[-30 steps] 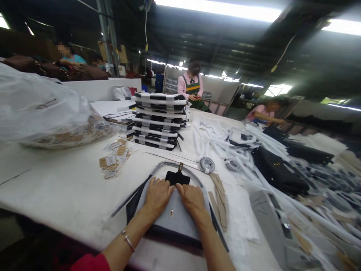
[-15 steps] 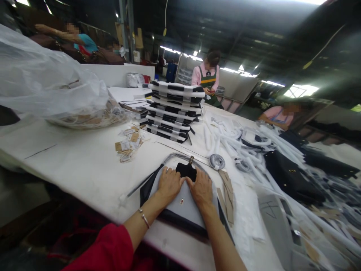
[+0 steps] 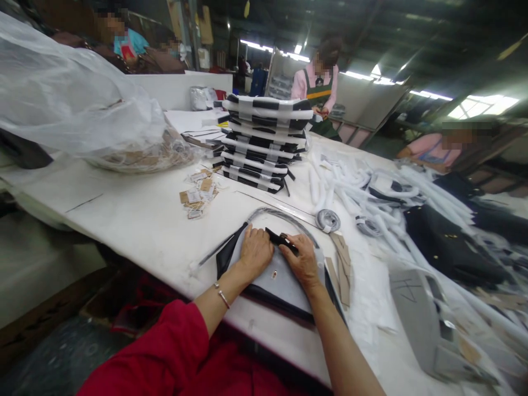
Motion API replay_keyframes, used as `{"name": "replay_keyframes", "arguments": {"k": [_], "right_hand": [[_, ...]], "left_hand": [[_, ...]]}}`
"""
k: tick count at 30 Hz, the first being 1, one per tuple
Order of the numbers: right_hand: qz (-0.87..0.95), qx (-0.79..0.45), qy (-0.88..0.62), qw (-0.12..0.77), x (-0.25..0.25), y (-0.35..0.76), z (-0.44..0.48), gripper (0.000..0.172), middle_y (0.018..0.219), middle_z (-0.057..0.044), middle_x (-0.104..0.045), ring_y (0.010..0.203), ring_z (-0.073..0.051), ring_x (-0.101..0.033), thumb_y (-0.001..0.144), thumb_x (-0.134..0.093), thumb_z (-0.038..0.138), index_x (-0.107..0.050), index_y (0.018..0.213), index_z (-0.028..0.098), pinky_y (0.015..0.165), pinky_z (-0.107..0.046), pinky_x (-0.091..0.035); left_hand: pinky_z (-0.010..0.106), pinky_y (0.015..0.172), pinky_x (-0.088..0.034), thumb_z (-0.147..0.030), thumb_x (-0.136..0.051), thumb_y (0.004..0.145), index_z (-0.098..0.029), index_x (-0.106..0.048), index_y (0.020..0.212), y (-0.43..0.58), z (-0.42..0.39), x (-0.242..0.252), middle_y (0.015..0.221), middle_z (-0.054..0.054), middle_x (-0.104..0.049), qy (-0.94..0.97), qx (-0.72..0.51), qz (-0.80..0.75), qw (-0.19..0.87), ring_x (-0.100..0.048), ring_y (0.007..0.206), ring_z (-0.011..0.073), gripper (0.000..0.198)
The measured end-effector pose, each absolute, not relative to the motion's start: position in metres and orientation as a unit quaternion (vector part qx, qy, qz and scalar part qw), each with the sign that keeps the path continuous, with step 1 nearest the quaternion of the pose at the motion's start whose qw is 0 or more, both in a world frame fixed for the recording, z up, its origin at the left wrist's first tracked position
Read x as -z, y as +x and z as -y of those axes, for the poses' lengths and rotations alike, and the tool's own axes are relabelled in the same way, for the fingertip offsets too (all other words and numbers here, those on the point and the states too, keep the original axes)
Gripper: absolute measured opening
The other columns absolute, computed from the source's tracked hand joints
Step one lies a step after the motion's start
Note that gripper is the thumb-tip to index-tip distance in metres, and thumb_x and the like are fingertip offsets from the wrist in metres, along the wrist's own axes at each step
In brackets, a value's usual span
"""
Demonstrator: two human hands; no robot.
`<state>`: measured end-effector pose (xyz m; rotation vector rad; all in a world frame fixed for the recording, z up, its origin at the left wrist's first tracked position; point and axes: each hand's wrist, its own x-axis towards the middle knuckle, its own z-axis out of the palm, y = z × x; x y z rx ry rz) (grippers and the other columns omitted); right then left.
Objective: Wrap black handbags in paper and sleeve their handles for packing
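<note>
A flat bag (image 3: 277,281), wrapped in pale film with black edges, lies on the white table (image 3: 144,225) in front of me. My left hand (image 3: 254,252) rests flat on its top left part, fingers together. My right hand (image 3: 304,260) presses on the top right part and pinches the bag's black flap tab (image 3: 279,238), which is raised off the surface. A small metal stud (image 3: 275,271) shows on the bag between my hands. A wrapped handle (image 3: 284,217) arcs beyond my fingers.
A stack of black bags banded in white (image 3: 264,143) stands behind. A big plastic sack (image 3: 82,115) lies at left, paper tags (image 3: 197,193) near it. Cardboard strips (image 3: 341,264) lie to my right. White wrapped straps and black bags (image 3: 445,247) cover the right. Other people work beyond.
The black tab, lying flat before, is now lifted and folded up by my right fingers. My view has tilted down and moved left; my hands stay on the bag.
</note>
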<state>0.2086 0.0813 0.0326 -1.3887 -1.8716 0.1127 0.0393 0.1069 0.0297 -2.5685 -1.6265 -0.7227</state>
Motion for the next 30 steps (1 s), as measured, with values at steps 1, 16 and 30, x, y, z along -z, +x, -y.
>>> {"name": "replay_keyframes", "arguments": {"k": [1,16,30], "right_hand": [[0.741,-0.04,-0.541,0.396,-0.034,0.207,-0.08,0.026,0.092,-0.005,-0.064,0.093,-0.023,-0.058,0.09,-0.06,0.036,-0.069,0.112,0.026,0.092,-0.042,-0.044],[0.84,-0.067,-0.431,0.321,-0.06,0.201,-0.049,0.021,0.094,-0.006,-0.07,0.088,-0.019,-0.061,0.097,-0.052,0.025,-0.07,0.107,0.024,0.082,-0.035,-0.05],[0.883,-0.091,-0.38,0.259,-0.069,0.201,-0.022,0.018,0.1,-0.005,-0.072,0.092,-0.018,-0.064,0.097,-0.053,0.019,-0.066,0.109,0.024,0.082,-0.032,-0.052]], "left_hand": [[0.049,0.111,-0.028,-0.017,-0.046,0.091,-0.011,-0.061,0.096,0.039,-0.107,-0.029,0.095,0.013,-0.064,-0.814,0.238,0.53,0.004,-0.057,0.1,0.0286,0.017],[0.044,0.11,-0.035,0.007,-0.035,0.078,-0.017,-0.051,0.098,0.031,-0.111,-0.025,0.098,0.009,-0.058,-0.774,0.345,0.524,-0.089,-0.055,0.102,0.0236,0.035],[0.035,0.096,-0.048,0.01,-0.031,0.07,-0.018,-0.052,0.098,0.021,-0.124,-0.018,0.098,0.006,-0.062,-0.694,0.477,0.507,-0.183,-0.06,0.098,0.0181,0.045]]}}
